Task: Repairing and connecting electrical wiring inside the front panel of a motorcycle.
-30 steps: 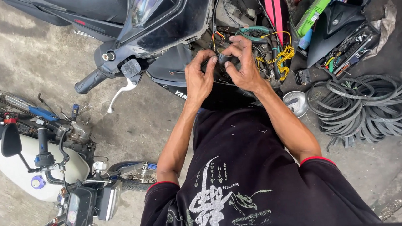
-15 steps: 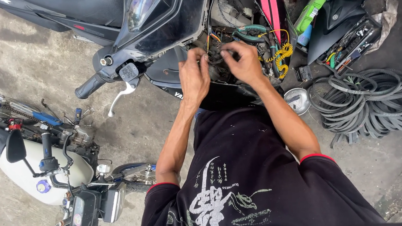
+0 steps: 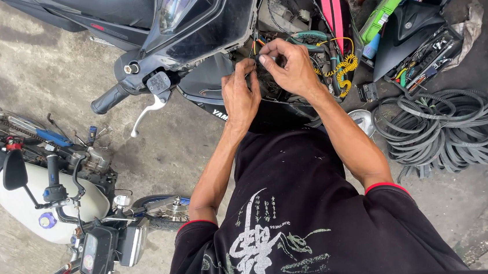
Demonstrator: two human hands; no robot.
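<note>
A white motorcycle (image 3: pixel 40 199) stood at left on the concrete floor (image 3: pixel 36 72). Left hand (image 3: pixel 241 96) & right hand (image 3: pixel 291 69) were inside the open front of the black scooter (image 3: pixel 200 18), fingers (image 3: pixel 266 51) pinched together on the wires (image 3: pixel 260 42). Coiled belts (image 3: pixel 446 130) lay at right.

Bare concrete floor (image 3: pixel 47 71), crowded with bikes and parts.

I see the black scooter (image 3: pixel 200 18) standing on it at the top and a white-tanked motorcycle (image 3: pixel 45 193) at the left. On the right lie a heap of coiled rubber belts (image 3: pixel 447 132) and, just above it, an open tool tray (image 3: pixel 424 62), with a crumpled rag (image 3: pixel 467 29) beside the tray (grey, dirty).
</note>
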